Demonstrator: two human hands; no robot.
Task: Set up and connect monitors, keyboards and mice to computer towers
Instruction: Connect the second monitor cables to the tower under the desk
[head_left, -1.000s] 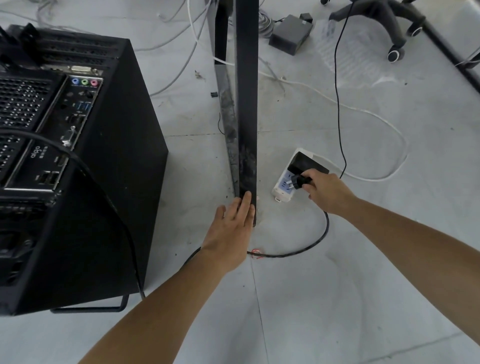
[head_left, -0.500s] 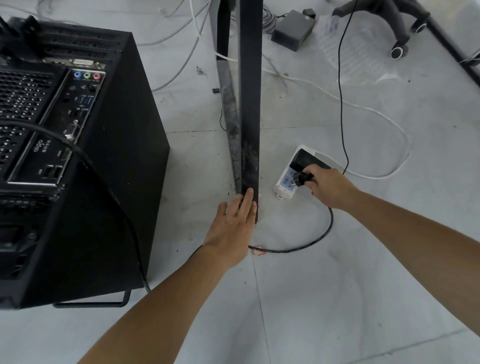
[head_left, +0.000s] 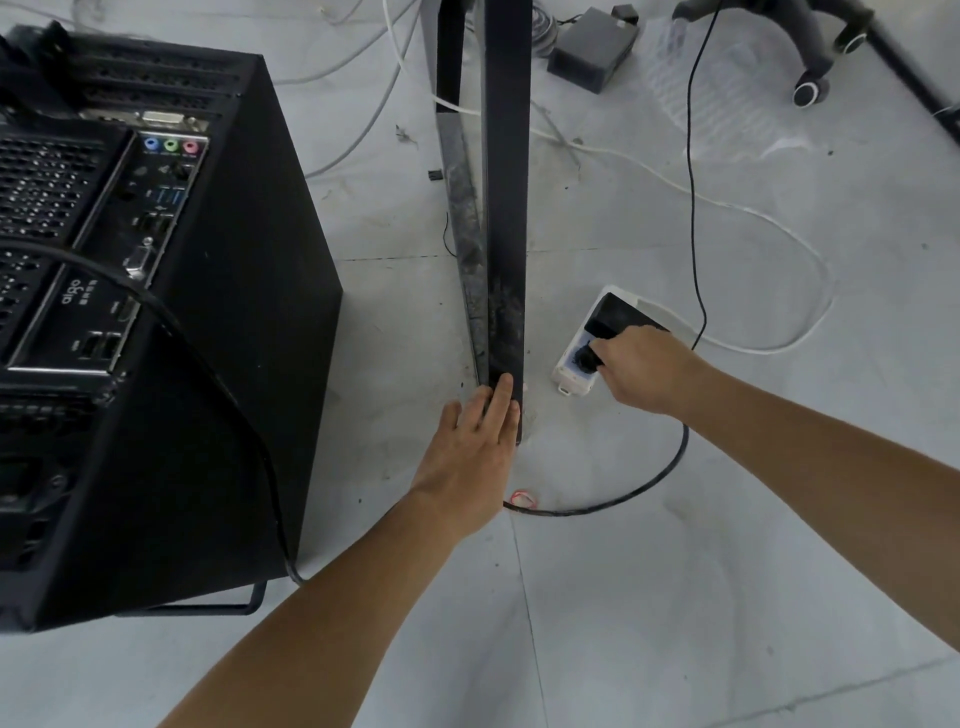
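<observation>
Power hookup, I judged: my right grip (head_left: 644, 369) pinched the round black plug (head_left: 586, 358) at the white plastic power strip (head_left: 571, 375). My left grip (head_left: 467, 447) lay flat, fingers straight, on the black metal bench leg (head_left: 504, 208). Next needed a firm, straight push.

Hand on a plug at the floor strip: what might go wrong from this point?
1. The right hand grips the round black plug close to its face at the white power strip; fingers may slip toward the prongs.
2. The strip lies unheld on the floor and may slide under a push, as the left hand rests on the black metal desk leg, not on it.
</observation>
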